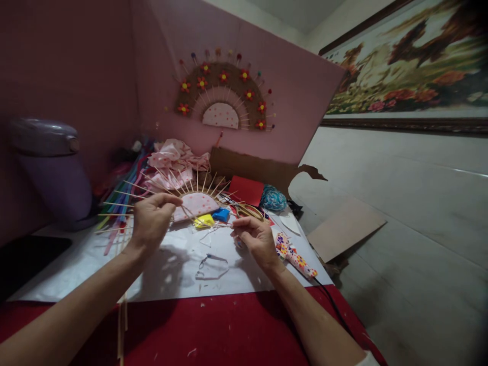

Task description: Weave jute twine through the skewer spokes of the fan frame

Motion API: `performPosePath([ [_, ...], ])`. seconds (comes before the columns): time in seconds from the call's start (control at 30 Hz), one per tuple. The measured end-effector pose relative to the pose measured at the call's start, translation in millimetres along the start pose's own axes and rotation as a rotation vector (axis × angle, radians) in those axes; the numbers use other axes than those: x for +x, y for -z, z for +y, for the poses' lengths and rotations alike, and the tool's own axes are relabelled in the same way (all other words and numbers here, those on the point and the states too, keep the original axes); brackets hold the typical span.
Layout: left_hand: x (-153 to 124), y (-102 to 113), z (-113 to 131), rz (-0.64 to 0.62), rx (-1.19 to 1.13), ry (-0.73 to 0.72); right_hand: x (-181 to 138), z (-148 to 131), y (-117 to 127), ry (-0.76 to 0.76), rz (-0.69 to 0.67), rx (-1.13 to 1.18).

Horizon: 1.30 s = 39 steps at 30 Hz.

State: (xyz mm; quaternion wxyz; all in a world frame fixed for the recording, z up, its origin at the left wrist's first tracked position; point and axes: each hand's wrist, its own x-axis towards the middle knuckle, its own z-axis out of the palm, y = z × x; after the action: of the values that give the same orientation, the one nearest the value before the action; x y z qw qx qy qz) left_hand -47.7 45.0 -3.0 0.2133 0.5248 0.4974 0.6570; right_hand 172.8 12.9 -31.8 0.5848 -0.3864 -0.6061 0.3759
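1. And we're looking out from a single camera on the person's head, facing forward and steeply enough down to take in the counter [213, 325] from its near edge.
2. It's close work: the left grip [155, 217] and the right grip [256, 239] sit around mid-view, near the lens!
3. Farther off, the pink board [297, 112] stands ahead, with the framed picture [414, 66] slanting across the upper right.

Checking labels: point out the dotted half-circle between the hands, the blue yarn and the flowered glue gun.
Dotted half-circle [201, 202], head view, its face.
Blue yarn [273, 197], head view, bundle's middle.
Flowered glue gun [299, 261], head view, its body.
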Motion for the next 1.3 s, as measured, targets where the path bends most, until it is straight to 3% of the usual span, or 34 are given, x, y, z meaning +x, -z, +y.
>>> performPosePath([
  [0.07,-5,0,4,-0.108,0.213,-0.201,0,0,0,0.009,0.004,-0.002],
  [0.13,-13,-2,10,-0.150,0.282,-0.394,-2,-2,-2,0.028,-0.003,-0.003],
  [0.2,-25,-6,15,-0.280,0.180,-0.415,-6,-6,-5,0.047,-0.017,-0.019],
  [0.27,-37,-12,18,-0.510,0.052,-0.256,-11,-11,-8,0.079,-0.036,-0.044],
  [0.33,-47,-17,18,-0.790,-0.053,0.034,-14,-15,-10,0.150,-0.062,-0.083],
  [0.4,-52,-21,18,-0.878,-0.147,0.225,-15,-15,-10,0.227,-0.084,-0.159],
  [0.5,-50,-20,19,-0.797,-0.237,0.319,-11,-10,-5,0.221,-0.084,-0.261],
  [0.7,-36,-12,21,-0.646,-0.354,0.325,-2,7,3,0.085,-0.005,-0.149],
  [0.97,-37,-14,21,-0.569,-0.308,0.365,0,7,6,0.156,-0.008,-0.281],
  [1.03,-37,-14,19,-0.579,-0.245,0.323,0,3,5,0.176,-0.019,-0.296],
  [1.2,-37,-14,16,-0.507,0.040,0.046,-4,-1,2,0.188,-0.071,-0.297],
  [1.3,-39,-12,21,-0.432,0.003,-0.025,-6,0,1,0.201,-0.096,-0.331],
])
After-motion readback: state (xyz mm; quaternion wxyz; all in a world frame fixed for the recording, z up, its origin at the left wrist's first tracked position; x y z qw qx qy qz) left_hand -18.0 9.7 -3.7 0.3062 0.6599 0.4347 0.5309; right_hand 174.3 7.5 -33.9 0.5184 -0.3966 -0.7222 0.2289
